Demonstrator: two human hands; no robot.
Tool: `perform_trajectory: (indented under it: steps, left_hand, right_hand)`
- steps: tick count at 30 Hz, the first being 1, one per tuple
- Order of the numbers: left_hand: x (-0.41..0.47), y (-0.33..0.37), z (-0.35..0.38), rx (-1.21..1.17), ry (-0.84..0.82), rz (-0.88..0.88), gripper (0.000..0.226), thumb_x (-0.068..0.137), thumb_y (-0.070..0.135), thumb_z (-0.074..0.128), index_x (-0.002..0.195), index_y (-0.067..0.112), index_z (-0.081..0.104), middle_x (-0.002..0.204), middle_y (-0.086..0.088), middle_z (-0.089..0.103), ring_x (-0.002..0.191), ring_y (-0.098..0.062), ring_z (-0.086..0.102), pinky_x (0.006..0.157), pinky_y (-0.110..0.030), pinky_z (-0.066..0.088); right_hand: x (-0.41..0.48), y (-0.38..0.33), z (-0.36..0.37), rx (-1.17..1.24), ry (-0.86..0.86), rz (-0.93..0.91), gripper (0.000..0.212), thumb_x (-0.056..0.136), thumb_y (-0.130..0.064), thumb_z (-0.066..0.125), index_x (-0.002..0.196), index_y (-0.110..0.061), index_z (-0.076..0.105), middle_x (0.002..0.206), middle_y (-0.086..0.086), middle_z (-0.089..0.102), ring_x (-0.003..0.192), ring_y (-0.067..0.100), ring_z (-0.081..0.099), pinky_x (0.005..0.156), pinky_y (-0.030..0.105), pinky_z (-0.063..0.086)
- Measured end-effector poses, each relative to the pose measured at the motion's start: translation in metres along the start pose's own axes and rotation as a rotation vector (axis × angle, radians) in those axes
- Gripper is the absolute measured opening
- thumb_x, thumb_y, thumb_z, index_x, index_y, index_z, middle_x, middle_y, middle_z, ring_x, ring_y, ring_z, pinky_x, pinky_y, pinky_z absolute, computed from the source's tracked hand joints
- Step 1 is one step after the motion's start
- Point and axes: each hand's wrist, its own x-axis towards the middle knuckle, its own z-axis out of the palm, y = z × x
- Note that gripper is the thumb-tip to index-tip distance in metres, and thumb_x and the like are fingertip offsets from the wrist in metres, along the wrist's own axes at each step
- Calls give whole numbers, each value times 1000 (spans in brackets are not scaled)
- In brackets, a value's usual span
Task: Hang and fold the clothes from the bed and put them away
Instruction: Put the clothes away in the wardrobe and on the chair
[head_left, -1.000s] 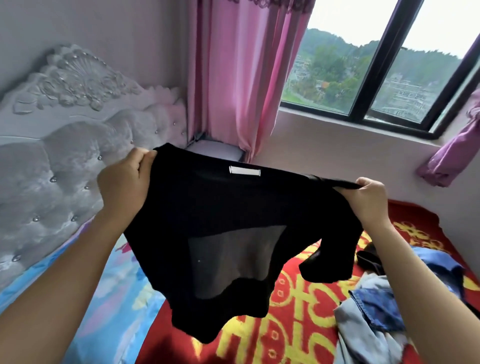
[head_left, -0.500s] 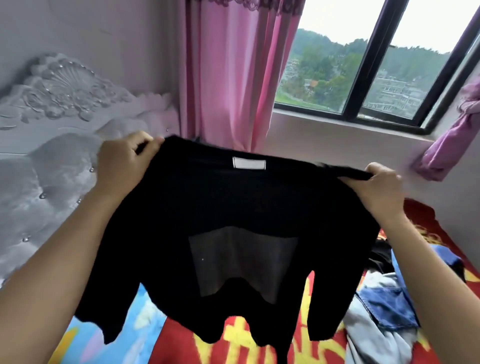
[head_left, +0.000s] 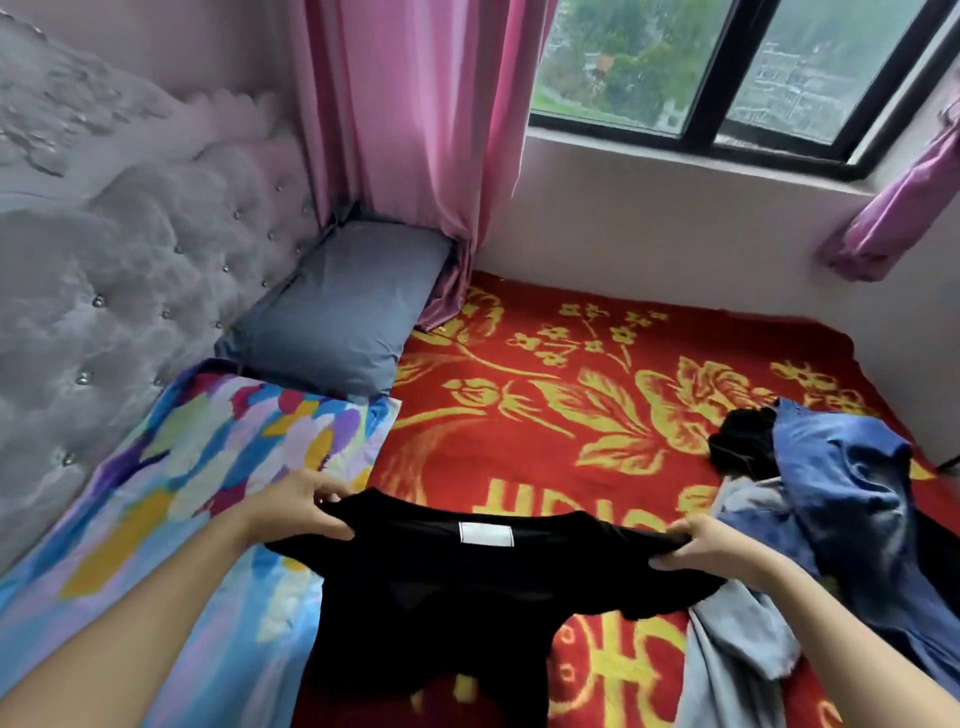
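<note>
Red plush blanket (head_left: 571, 415), woven with yellow flowers and characters, covers the bed in front of us from the centre out to 3 o'clock. At 6 o'clock we hold a black short-sleeved T-shirt (head_left: 441, 613) low over it, stretched wide between our hands, with its lower part reaching the bedding. A white rectangular label (head_left: 485, 533) sits inside the neckline.

Our left hand (head_left: 301, 506), at 8 o'clock, pinches one shoulder seam between the thumb and curled fingers. Our right hand (head_left: 696, 545), at 4 o'clock, grips the other shoulder with its fingers wrapped round bunched cloth.

A crumpled heap of blue denim clothes (head_left: 841, 493) lies at 3 o'clock. A black garment (head_left: 743, 441) sits at the heap's far edge, and a pale grey-blue garment (head_left: 727, 654) spills just beside the T-shirt's sleeve.

At 9 o'clock lies a smooth sheet printed with bright colour blotches (head_left: 197, 467). Behind it, at 11 o'clock, a slate-blue pillow (head_left: 337, 312) leans against the grey tufted headboard (head_left: 104, 270), which is dotted with shiny studs. A pink satiny curtain (head_left: 415, 130) hangs at 12 o'clock, its hem touching the blanket beside the pillow. The black-framed window (head_left: 701, 124) fills 1 o'clock.
</note>
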Motion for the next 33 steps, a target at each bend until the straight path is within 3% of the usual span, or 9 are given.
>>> perform_trajectory:
  steps: [3,7,10,12,15,17,21,27,33]
  left_hand:
    - [20,-4,12,-8,-54,-11,18,79,9,73,66,21,69,53,13,52,51,2,44,55,-16,31]
    - [61,0,16,-83,114,-95,23,83,13,71,62,22,66,52,10,53,53,-2,46,54,-18,34]
    - [111,13,11,14,316,-178,9,87,25,66,86,19,73,82,-6,69,82,-22,61,75,-34,45]
    - [162,29,-3,166,520,-276,22,91,33,60,99,17,71,99,-13,68,103,-34,57,87,-40,41]
    - [248,54,-36,211,660,-367,29,94,38,50,115,22,61,124,-15,55,122,-36,38,100,-47,30]
    - [297,50,-32,211,621,-432,44,95,44,45,136,28,41,143,-16,35,131,-37,26,105,-54,24]
    - [314,1,61,192,407,-586,92,88,51,55,149,30,-11,157,-17,-10,143,-41,0,110,-58,14]
    - [228,-110,235,130,48,-949,95,87,58,52,148,29,-15,156,-17,-6,141,-38,6,109,-51,22]
    - [180,-142,285,72,29,-1106,87,89,57,48,151,27,-4,156,-11,8,137,-33,21,107,-46,27]
  right_hand:
    - [7,10,3,44,-135,51,34,73,-26,72,57,-23,43,48,-15,42,45,2,39,45,16,24]
    - [42,9,-9,57,-151,41,22,80,-14,68,69,-12,49,66,2,47,61,14,46,58,25,29]
    - [89,-13,-34,158,196,47,37,84,-11,66,60,-11,38,57,3,38,52,16,36,51,29,23]
    - [131,-37,-56,242,478,81,34,86,-5,57,60,-10,35,58,7,38,53,20,36,53,31,22]
    - [197,-70,-79,280,794,189,10,80,0,45,82,-6,52,94,20,55,94,35,49,78,38,36]
    - [237,-79,-70,156,837,217,28,84,-12,53,112,-8,51,124,19,49,120,36,38,97,43,32]
    - [263,-56,13,-11,558,165,80,87,-32,62,148,-20,13,153,15,16,141,30,13,110,45,22]
    - [234,33,178,14,42,404,79,91,-37,53,150,-23,4,154,16,13,141,31,18,111,40,27]
    - [207,65,239,274,-99,514,83,90,-41,56,151,-18,4,145,14,30,130,29,38,105,36,35]
